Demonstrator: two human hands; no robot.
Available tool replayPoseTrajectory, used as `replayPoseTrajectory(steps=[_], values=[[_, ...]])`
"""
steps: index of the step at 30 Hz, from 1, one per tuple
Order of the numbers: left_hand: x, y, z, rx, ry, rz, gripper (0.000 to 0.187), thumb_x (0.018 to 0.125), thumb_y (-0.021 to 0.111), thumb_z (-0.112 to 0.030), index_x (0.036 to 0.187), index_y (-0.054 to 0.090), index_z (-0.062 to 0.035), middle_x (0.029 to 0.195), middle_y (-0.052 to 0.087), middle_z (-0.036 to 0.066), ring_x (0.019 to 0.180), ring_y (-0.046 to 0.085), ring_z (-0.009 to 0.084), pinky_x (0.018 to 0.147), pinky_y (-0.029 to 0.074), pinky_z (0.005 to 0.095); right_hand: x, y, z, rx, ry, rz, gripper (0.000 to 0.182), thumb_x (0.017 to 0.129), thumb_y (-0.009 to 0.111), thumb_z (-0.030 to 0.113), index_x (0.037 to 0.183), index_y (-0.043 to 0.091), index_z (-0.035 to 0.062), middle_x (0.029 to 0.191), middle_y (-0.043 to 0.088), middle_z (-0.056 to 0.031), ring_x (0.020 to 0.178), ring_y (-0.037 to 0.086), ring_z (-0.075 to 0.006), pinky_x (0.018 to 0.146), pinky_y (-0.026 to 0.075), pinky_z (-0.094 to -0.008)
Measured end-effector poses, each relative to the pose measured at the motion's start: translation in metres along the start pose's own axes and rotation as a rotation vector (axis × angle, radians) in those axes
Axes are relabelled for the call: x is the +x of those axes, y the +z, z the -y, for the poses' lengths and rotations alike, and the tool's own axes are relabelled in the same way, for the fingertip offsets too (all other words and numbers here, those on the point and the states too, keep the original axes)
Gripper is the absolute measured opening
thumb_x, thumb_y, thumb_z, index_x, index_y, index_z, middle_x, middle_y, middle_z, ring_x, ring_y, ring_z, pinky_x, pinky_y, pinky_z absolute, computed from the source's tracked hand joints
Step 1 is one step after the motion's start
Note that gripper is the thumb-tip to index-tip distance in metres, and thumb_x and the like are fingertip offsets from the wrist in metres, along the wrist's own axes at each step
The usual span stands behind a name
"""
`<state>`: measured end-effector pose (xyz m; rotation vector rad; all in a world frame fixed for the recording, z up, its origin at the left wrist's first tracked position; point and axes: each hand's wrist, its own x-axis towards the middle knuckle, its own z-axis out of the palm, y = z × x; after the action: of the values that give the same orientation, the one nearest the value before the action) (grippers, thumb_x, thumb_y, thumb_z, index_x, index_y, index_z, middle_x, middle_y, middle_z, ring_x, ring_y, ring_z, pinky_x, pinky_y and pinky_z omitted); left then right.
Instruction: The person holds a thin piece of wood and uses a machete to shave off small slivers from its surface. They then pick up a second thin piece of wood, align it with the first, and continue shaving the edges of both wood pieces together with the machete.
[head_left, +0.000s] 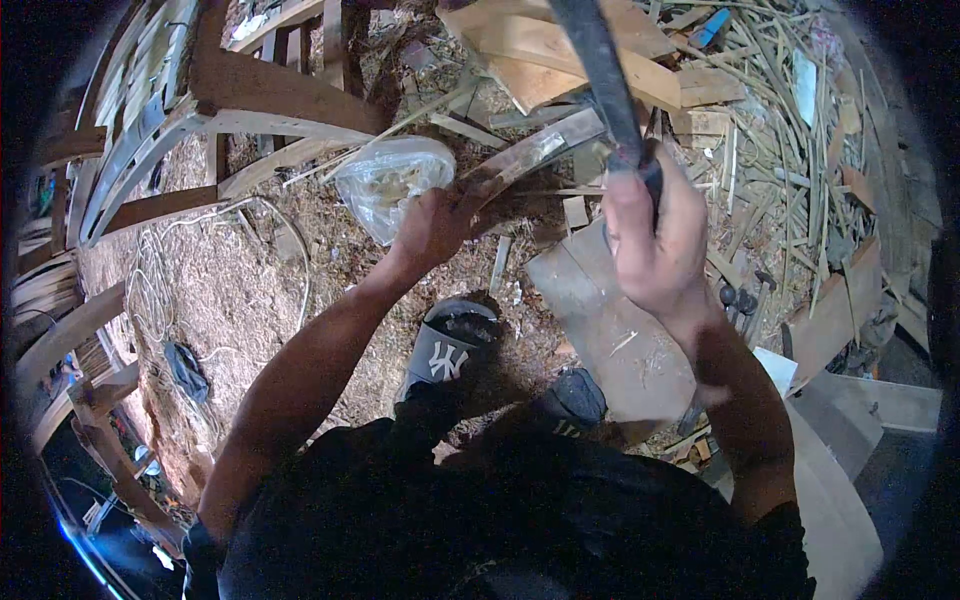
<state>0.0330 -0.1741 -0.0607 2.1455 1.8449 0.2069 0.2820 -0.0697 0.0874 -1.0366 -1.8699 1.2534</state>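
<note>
My right hand [655, 235] is closed around the handle of a machete [600, 75]. Its long dark blade points up and away, toward the top of the view. My left hand [435, 228] grips the near end of a curved wooden strip [540, 148], which slants up to the right and passes behind the machete near its handle. Right beside the left hand lies a clear plastic bag [385, 180] with pale contents. A flat board [620, 330] rests on the ground below my right hand.
Wooden frames [280, 90] stand at the upper left. Planks [560, 50] lie at the top, with many thin wood strips [800, 130] heaped at the right. A cord [150, 290] coils at the left. My sandalled foot [450, 350] stands on ground strewn with shavings.
</note>
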Motion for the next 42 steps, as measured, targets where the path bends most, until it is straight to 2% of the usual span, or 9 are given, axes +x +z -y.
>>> replayPoseTrajectory(steps=[4,12,20,24,29,31,33,39,42], values=[[0.001,0.000,0.001,0.012,-0.014,0.038,0.052,0.090,0.067,-0.035,0.139,0.054,-0.0240,0.065,0.062,0.013,0.053,0.063,0.0357,0.045,0.052,0.0482,-0.024,0.011,-0.059,-0.371,-0.001,0.066,0.039,0.096,0.065,0.035,0.108,0.057,-0.0010,0.076,0.067,-0.0202,0.071,0.068,-0.0409,0.063,0.053,-0.0476],[-0.003,0.010,0.015,0.040,0.093,-0.082,0.060,0.088,0.063,-0.017,0.146,0.047,-0.0193,0.072,0.064,0.019,0.055,0.064,0.0380,0.042,0.049,0.0479,-0.002,-0.004,-0.051,-0.118,0.549,0.319,0.048,0.099,0.059,0.041,0.079,0.059,-0.0027,0.063,0.058,-0.0205,0.060,0.061,-0.0372,0.059,0.045,-0.0463],[-0.006,0.012,0.017,0.023,0.045,-0.002,0.064,0.088,0.060,-0.014,0.150,0.042,-0.0164,0.075,0.063,0.022,0.053,0.061,0.0413,0.047,0.049,0.0529,-0.022,0.006,-0.041,-0.197,-0.058,-0.031,0.038,0.098,0.062,0.036,0.104,0.059,-0.0017,0.076,0.064,-0.0238,0.070,0.066,-0.0421,0.065,0.051,-0.0469],[-0.001,-0.002,0.011,0.056,0.012,0.035,0.046,0.095,0.058,-0.022,0.139,0.055,-0.0105,0.071,0.063,0.024,0.057,0.063,0.0442,0.054,0.050,0.0539,-0.027,0.025,-0.079,-0.333,0.234,0.173,0.041,0.097,0.062,0.036,0.092,0.057,-0.0040,0.075,0.063,-0.0282,0.073,0.061,-0.0509,0.068,0.050,-0.0529],[0.005,-0.022,0.000,-0.329,-0.240,0.006,0.055,0.089,0.064,-0.021,0.139,0.049,-0.0064,0.071,0.063,0.015,0.059,0.064,0.0366,0.055,0.052,0.0478,-0.004,-0.004,-0.057,0.259,0.810,0.394,0.054,0.103,0.049,0.051,0.070,0.049,0.0077,0.051,0.043,0.0022,0.039,0.046,-0.0089,0.040,0.035,-0.0284],[0.009,-0.050,-0.015,-0.608,-0.462,0.053,0.053,0.090,0.064,-0.022,0.138,0.051,-0.0059,0.071,0.063,0.014,0.058,0.063,0.0353,0.056,0.051,0.0472,-0.010,-0.007,-0.057,0.237,0.709,0.365,0.055,0.103,0.049,0.051,0.070,0.050,0.0070,0.051,0.044,0.0012,0.041,0.046,-0.0107,0.041,0.036,-0.0295],[0.008,-0.059,-0.016,-0.470,-0.462,0.039,0.046,0.102,0.054,-0.041,0.088,0.071,-0.0003,0.073,0.067,0.025,0.070,0.067,0.0439,0.059,0.050,0.0509,-0.014,-0.007,-0.060,0.100,0.479,0.298,0.055,0.103,0.050,0.050,0.073,0.053,0.0030,0.054,0.048,-0.0038,0.049,0.046,-0.0156,0.049,0.038,-0.0334],[-0.005,-0.056,-0.021,0.204,-0.025,0.257,0.043,0.098,0.048,-0.012,0.140,0.052,-0.0047,0.101,0.064,0.016,0.077,0.061,0.0312,0.064,0.050,0.0431,-0.019,0.007,-0.052,-0.136,0.184,0.171,0.046,0.103,0.053,0.039,0.078,0.054,0.0006,0.055,0.047,-0.0078,0.051,0.045,-0.0191,0.052,0.036,-0.0381],[-0.015,-0.033,-0.008,0.116,0.015,0.178,0.040,0.096,0.047,-0.008,0.135,0.053,-0.0002,0.109,0.061,0.023,0.084,0.063,0.0380,0.068,0.052,0.0466,-0.020,0.012,-0.050,-0.189,0.243,0.187,0.045,0.100,0.059,0.040,0.082,0.057,-0.0009,0.061,0.055,-0.0166,0.057,0.057,-0.0329,0.056,0.043,-0.0434]])
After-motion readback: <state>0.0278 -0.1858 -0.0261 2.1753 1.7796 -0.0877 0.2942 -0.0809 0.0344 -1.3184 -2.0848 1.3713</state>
